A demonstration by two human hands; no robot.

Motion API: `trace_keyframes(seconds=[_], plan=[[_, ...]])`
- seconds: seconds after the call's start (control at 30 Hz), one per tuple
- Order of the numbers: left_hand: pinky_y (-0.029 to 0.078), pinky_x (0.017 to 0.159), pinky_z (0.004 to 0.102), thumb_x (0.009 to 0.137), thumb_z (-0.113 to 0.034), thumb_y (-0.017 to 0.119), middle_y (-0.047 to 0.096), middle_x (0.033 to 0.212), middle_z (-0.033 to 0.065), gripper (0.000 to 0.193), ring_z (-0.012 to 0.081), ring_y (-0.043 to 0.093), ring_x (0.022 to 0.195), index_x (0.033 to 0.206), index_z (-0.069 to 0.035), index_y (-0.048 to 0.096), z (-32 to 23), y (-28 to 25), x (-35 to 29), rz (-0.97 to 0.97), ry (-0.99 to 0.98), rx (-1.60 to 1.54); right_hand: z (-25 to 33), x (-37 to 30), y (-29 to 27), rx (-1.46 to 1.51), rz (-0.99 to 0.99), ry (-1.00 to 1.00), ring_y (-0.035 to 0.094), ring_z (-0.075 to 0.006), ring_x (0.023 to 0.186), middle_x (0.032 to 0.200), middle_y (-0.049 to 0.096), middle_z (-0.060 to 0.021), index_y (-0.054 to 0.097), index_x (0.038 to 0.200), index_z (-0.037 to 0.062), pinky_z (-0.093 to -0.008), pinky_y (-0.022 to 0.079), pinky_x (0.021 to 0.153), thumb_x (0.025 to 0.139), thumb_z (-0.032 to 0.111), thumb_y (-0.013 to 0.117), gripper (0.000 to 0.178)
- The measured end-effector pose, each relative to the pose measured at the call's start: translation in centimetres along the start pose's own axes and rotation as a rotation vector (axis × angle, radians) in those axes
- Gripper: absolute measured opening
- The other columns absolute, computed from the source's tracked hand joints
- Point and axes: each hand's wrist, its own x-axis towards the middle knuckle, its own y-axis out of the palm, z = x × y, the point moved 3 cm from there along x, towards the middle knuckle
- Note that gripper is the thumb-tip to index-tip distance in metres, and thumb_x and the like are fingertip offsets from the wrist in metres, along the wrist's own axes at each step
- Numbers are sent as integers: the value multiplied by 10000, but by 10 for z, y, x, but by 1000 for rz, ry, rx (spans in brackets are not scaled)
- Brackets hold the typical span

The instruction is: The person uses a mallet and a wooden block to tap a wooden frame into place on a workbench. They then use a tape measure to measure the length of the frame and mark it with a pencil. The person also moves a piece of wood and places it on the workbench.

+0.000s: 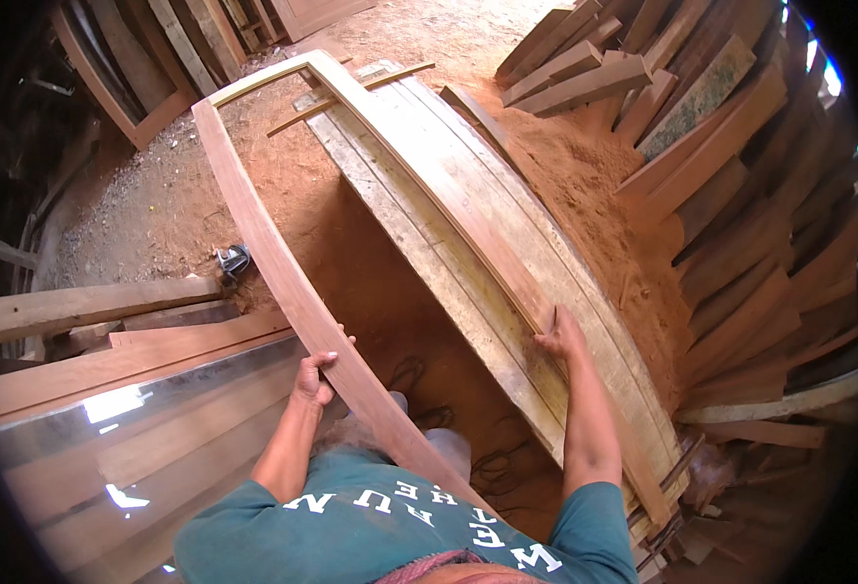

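Observation:
A long wooden frame [271, 234], two long rails joined by a short crosspiece at the far end, stretches away from my body. My left hand [317, 378] is wrapped round its left rail, with the thumb on top and fingertips showing at the inner edge. That rail hangs out over the floor beside the workbench. On the right rail [448, 200], above the bench, my right hand [563, 338] grips the edge; some of its fingers are hidden. Under the frame's far part, a thin wooden strip [390, 80] lies across the pale, worn workbench [536, 243].
Stacked planks [196, 399] lie at the left, partly under a shiny sheet. A small power tool [234, 259] sits on the ground beyond them. Many boards [731, 195] lean at the right above reddish sawdust [585, 175]. Dark cable [497, 467] coils near my feet.

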Motion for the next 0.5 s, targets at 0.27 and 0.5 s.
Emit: trace_keyframes(seconds=[0.27,0.5], plan=[[487,1086,463,692,-73,653,662,1260,171,728,297,626,1156,1411,-52,539,7,38,33,78,-6,-71,-11,1,-49,-1,-123,12,589,-426,1178,1212,622,-273,540,1191,-9,-461,482,991,620,272,915,739],[489,1082,466,683,-46,636,662,1259,168,720,301,628,1154,1398,-35,552,39,92,78,169,-33,-108,-17,8,-134,-67,-120,95,555,-406,1245,1300,599,-230,520,1258,29,-460,479,1027,633,253,918,774]])
